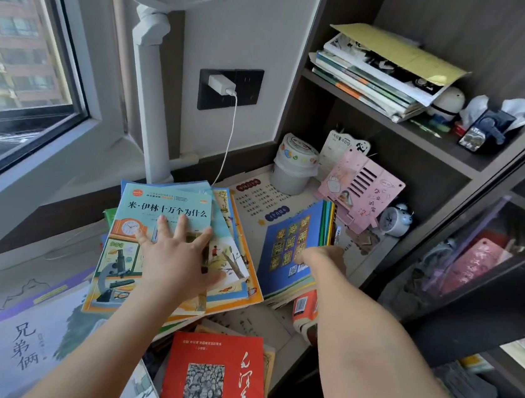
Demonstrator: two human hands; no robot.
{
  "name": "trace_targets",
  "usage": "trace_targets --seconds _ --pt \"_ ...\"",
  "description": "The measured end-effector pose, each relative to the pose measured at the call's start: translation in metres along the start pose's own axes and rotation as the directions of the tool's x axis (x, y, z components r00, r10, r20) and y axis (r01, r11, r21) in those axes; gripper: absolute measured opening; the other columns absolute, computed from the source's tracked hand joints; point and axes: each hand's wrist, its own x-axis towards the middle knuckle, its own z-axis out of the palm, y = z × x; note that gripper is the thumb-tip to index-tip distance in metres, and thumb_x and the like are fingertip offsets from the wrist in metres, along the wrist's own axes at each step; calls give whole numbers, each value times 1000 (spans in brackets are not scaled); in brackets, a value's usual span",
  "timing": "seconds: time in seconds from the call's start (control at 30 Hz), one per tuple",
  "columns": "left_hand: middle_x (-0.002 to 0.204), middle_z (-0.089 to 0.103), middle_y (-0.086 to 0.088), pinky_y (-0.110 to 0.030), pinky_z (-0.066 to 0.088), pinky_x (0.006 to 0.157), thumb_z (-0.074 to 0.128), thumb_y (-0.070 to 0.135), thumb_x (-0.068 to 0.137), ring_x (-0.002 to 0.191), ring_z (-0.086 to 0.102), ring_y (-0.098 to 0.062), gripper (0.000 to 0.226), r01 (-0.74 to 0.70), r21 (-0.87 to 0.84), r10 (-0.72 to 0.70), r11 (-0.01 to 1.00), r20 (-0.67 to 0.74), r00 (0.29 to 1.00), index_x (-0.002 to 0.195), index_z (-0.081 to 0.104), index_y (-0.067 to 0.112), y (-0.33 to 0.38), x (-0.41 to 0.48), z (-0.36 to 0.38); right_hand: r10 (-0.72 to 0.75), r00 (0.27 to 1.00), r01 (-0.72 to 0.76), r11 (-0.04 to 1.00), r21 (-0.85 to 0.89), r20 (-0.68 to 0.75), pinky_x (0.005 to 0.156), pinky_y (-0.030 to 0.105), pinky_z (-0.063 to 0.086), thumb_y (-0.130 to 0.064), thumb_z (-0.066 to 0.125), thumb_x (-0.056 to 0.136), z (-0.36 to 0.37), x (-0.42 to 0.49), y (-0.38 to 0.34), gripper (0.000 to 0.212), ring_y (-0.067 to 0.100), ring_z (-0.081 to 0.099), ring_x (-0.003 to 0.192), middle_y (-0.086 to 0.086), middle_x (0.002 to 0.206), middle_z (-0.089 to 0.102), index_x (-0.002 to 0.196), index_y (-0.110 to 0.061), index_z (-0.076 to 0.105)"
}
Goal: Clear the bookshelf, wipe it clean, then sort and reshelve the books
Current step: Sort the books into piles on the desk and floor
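Note:
My left hand (179,255) lies flat with spread fingers on a light-blue book with a clock and microscope cover (140,227), the top of a fanned stack of picture books (234,261) on the desk. My right hand (321,256) grips the edge of a blue book (288,247) that fronts a leaning bundle of thin books beside the dark bookshelf (456,155). A red book (214,376) lies near the front. A white and purple book (25,345) lies at the lower left.
An upper shelf holds a stack of books (366,76) under a yellow envelope, plus small items. On the desk stand a white lidded cup (294,166), a pink book stand (360,190), and an alarm clock (394,218). A white fan pole (154,104) and charger cable (229,129) stand behind.

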Motion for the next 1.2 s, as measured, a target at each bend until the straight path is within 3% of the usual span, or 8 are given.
trace_targets --seconds 0.37,0.53,0.67,0.77,0.83,0.9,1.07,1.2 --pt "161 -4 -6 -70 2 109 42 80 78 146 -6 -42 87 12 -51 -8 999 76 997 150 9 44 -2 -4 -8 -110 994 110 989 94 -7 83 39 56 -23 87 63 -21 -28 -20 69 31 66 98 14 114 66 118 -2 51" --pt "161 6 -7 -66 9 113 25 83 80 146 0 -39 81 43 -267 15 963 212 977 150 17 42 -7 -13 -36 -355 916 369 928 45 -188 59 28 47 -23 76 78 -69 -82 -43 46 27 60 81 7 104 65 111 -9 48" --pt "126 60 -11 -45 52 92 31 74 87 112 59 -28 74 64 -755 -127 653 -25 992 139 48 24 -2 -42 -68 -509 814 532 847 8 -281 62 32 45 -29 79 76 -114 -140 -54 51 28 58 81 2 91 56 102 -14 37" --pt "91 62 5 -33 51 82 41 58 94 84 60 -15 48 -148 -912 -143 383 -217 966 114 64 20 8 -82 -111 -549 779 609 777 159 -304 63 32 46 -30 84 71 -145 -194 -47 56 26 60 83 -1 92 57 102 -13 40" --pt "93 63 7 -31 46 83 46 60 92 88 58 -13 41 -242 -918 -121 314 -291 949 106 62 25 10 -110 -144 -566 771 635 718 284 -292 69 32 47 -29 86 66 -159 -228 -35 60 25 62 87 0 98 62 105 -14 44" --pt "119 64 3 -39 46 97 50 75 79 108 58 -15 74 -229 -928 -102 295 -269 958 131 54 23 14 -133 -167 -612 748 663 665 343 -258 70 29 43 -31 87 64 -165 -255 -18 60 22 60 90 -3 99 60 105 -17 44" --pt "138 53 -1 -41 49 97 60 93 41 115 59 -21 121 -124 -987 -164 98 -139 977 145 32 38 35 -204 -197 -849 492 871 476 125 -193 61 32 41 -42 82 65 -179 -302 31 61 23 60 81 -6 81 59 109 -19 46" --pt "93 69 9 -37 53 80 64 77 58 91 65 -14 58 -145 -989 -384 11 -138 913 98 65 35 58 -272 -190 -974 109 982 136 -127 -200 58 30 38 -41 75 71 -189 -304 84 53 27 64 76 -1 82 63 108 -19 45"
